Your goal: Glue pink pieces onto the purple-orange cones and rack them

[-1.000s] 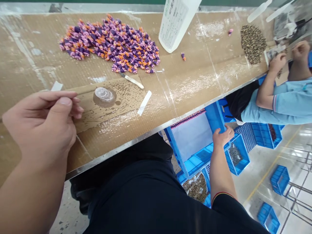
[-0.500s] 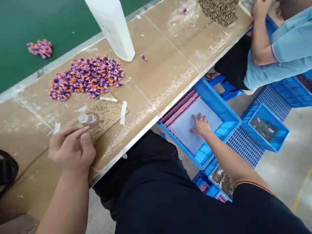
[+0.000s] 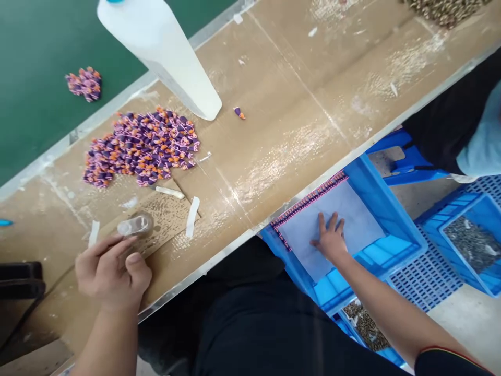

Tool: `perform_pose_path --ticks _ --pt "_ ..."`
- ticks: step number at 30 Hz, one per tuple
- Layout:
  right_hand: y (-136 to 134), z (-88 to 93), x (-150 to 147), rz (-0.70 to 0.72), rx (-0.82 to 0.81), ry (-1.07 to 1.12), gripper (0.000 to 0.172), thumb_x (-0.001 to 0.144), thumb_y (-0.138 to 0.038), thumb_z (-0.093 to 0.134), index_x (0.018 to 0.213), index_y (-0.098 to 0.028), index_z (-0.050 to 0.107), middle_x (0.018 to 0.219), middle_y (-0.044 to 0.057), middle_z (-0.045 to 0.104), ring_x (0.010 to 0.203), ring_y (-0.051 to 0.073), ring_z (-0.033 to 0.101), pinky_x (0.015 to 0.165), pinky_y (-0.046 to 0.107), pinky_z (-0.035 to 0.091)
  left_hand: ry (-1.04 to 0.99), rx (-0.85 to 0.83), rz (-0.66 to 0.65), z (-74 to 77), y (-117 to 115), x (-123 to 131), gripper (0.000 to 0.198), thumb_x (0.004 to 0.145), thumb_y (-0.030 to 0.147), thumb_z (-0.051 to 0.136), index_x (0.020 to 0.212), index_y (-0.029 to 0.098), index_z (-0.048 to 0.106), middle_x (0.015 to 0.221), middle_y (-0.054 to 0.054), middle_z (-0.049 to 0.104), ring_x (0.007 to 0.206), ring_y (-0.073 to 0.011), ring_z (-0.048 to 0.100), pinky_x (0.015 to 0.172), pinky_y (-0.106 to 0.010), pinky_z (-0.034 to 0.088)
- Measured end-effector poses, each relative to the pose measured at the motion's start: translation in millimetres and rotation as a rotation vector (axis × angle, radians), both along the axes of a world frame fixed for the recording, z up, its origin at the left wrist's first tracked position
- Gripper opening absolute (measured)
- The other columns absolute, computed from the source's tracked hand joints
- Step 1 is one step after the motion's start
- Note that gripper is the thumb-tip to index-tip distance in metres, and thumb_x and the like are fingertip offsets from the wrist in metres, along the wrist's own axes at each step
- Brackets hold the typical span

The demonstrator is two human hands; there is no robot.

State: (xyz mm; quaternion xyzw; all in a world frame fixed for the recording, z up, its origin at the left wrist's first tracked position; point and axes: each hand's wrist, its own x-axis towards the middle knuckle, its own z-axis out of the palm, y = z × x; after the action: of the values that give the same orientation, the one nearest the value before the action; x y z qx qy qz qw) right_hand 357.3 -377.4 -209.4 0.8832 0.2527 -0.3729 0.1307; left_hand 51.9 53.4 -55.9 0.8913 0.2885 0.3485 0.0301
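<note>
My left hand (image 3: 113,271) hovers at the near edge of a taped cardboard piece (image 3: 168,214), beside a small clear cup (image 3: 135,224); its fingers are apart and nothing shows in them. My right hand (image 3: 332,239) lies with fingers spread on a pale sheet (image 3: 358,209) inside a blue crate (image 3: 407,230) below the table edge. Rows of small pink and purple pieces (image 3: 309,201) line the sheet's far edge. On the table, a pile of purple, pink and orange pieces (image 3: 144,143) lies beyond the cardboard.
A large white bottle (image 3: 168,57) leans over the table (image 3: 274,130). One loose piece (image 3: 239,113) lies to its right. A small cluster (image 3: 84,83) rests on the green surface. Brown pieces (image 3: 446,10) are at top right. Another person's dark-clothed leg (image 3: 450,115) is at the right.
The view has shifted, so the other person's arm is out of frame. My left thumb and fingers have parted slightly. My right hand still rests on the sheet; fewer rows show beside it.
</note>
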Motion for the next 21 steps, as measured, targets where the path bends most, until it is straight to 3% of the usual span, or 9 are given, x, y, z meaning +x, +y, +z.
perform_pose_path --ticks 4,13,17,21 --pt "4 -0.2 -2 0.001 -0.032 0.010 0.124 0.098 -0.054 0.081 0.184 -0.023 -0.003 0.186 0.035 -0.003 0.170 0.061 0.020 0.124 0.075 0.044 -0.003 0.042 0.010 3.1 0 1 0.027 0.085 0.045 0.062 0.099 0.034 0.082 0.088 -0.014 0.080 0.084 -0.0402 0.075 0.078 -0.057 0.055" --pt "-1 -11.2 -2 -0.021 0.005 0.000 0.121 0.097 -0.054 0.080 0.184 -0.028 -0.001 0.188 0.032 -0.002 0.170 0.060 0.019 0.125 0.076 0.044 0.007 0.046 -0.023 5.1 -1 -3 0.034 0.085 0.038 0.064 0.114 0.040 0.082 0.099 -0.013 0.083 0.088 -0.0421 0.079 0.078 -0.062 0.061" --pt "3 -5.9 2 -0.087 0.031 0.026 0.125 0.091 -0.058 0.085 0.184 -0.031 0.005 0.190 0.027 -0.003 0.173 0.057 0.014 0.127 0.072 0.043 -0.051 0.069 -0.123 4.1 3 -4 0.029 0.086 0.034 0.067 0.110 0.037 0.082 0.100 -0.012 0.082 0.085 -0.0374 0.079 0.076 -0.057 0.064" --pt "12 9.8 1 -0.126 0.057 -0.007 0.128 0.085 -0.055 0.085 0.184 -0.026 0.009 0.190 0.026 0.005 0.172 0.056 0.020 0.126 0.072 0.046 -0.139 0.099 -0.242 8.2 -2 -7 0.018 0.094 0.028 0.068 0.107 0.028 0.081 0.102 -0.011 0.079 0.087 -0.0285 0.079 0.080 -0.045 0.065"
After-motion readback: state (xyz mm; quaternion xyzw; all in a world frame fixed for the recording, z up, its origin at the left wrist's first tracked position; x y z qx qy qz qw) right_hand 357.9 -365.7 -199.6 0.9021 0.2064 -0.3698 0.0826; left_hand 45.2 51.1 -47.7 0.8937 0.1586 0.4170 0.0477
